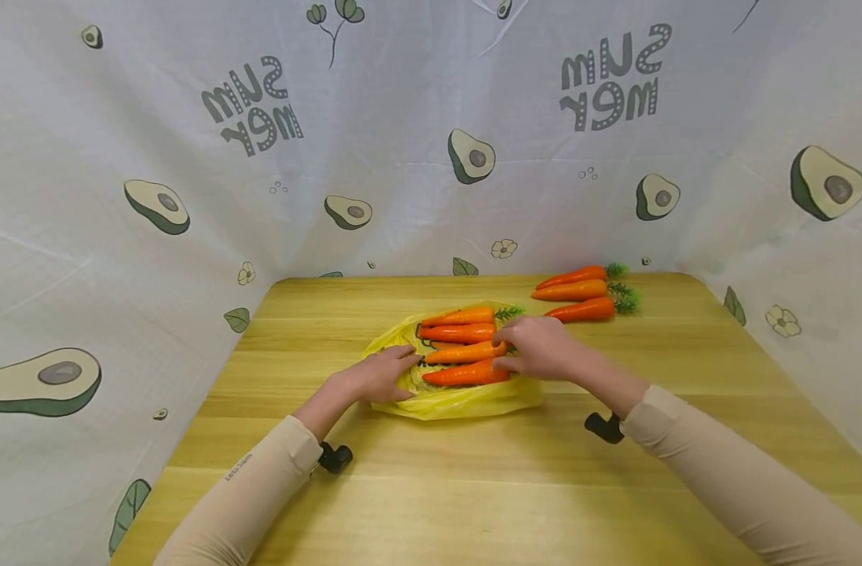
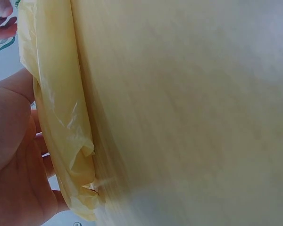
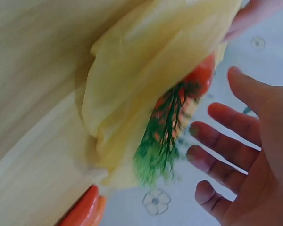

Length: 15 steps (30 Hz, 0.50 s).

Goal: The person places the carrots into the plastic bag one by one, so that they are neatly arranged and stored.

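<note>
A yellow plastic bag (image 1: 438, 406) lies spread on the table with several orange carrots (image 1: 466, 373) side by side on it, their green tops pointing right. My left hand (image 1: 377, 375) rests at the bag's left edge, fingers extended towards the carrot tips. In the left wrist view, the bag's folded side (image 2: 61, 103) runs in front of that palm. Over the leafy ends of the lower carrots is my right hand (image 1: 540, 347). The right wrist view shows its fingers spread and apart, beside the green carrot leaves (image 3: 162, 136), with nothing held.
Three more carrots (image 1: 568, 291) lie together at the back right of the wooden table (image 1: 431, 487), beyond the right hand. A white cloth (image 1: 402, 118) printed with avocados hangs behind and at both sides.
</note>
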Each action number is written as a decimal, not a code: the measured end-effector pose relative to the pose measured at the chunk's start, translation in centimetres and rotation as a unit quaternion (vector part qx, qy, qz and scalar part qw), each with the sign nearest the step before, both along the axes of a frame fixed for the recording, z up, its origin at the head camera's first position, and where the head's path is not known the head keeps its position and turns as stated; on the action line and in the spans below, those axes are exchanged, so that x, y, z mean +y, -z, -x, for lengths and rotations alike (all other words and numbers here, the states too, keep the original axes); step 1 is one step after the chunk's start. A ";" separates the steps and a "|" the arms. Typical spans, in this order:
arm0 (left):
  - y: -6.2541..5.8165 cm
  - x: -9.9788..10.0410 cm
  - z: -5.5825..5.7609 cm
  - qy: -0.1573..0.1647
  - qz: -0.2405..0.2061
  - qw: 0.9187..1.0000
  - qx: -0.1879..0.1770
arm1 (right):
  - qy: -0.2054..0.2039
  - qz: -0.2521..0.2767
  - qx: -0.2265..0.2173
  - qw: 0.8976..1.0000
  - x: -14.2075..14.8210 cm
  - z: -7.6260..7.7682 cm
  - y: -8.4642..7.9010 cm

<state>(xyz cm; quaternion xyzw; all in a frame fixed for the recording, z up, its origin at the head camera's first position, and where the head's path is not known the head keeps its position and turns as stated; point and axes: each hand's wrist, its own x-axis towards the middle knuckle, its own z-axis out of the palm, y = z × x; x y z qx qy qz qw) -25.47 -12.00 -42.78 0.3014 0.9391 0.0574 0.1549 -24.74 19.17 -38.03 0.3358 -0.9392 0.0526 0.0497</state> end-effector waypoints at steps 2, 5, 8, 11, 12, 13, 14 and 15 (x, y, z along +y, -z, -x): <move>0.0 0.0 0.0 -0.001 -0.002 1.000 0.000 | 0.013 0.011 0.002 1.000 0.5 0.2 -0.3; 0.0 0.0 -0.1 -0.003 -0.002 1.000 0.000 | 0.032 0.022 0.008 0.999 1.5 0.5 -0.7; 0.0 0.0 -0.1 -0.003 -0.002 1.000 -0.002 | 0.051 0.029 0.008 0.998 2.5 0.9 -1.1; 0.0 0.0 -0.2 -0.003 -0.006 1.000 -0.002 | 0.066 0.036 0.002 0.997 3.5 1.4 -1.4; 0.0 0.0 -0.2 -0.003 -0.007 1.000 -0.002 | 0.070 0.038 0.001 0.997 3.8 1.6 -1.4; 0.0 0.0 -0.2 -0.003 -0.006 1.000 -0.001 | 0.075 0.040 0.000 0.996 4.1 1.7 -1.5; 0.0 0.0 -0.2 -0.003 -0.007 1.000 -0.001 | 0.080 0.039 0.001 0.996 4.5 1.9 -1.4; 0.0 0.0 -0.2 -0.003 -0.005 1.000 0.000 | 0.085 0.040 0.001 0.996 4.8 2.1 -1.4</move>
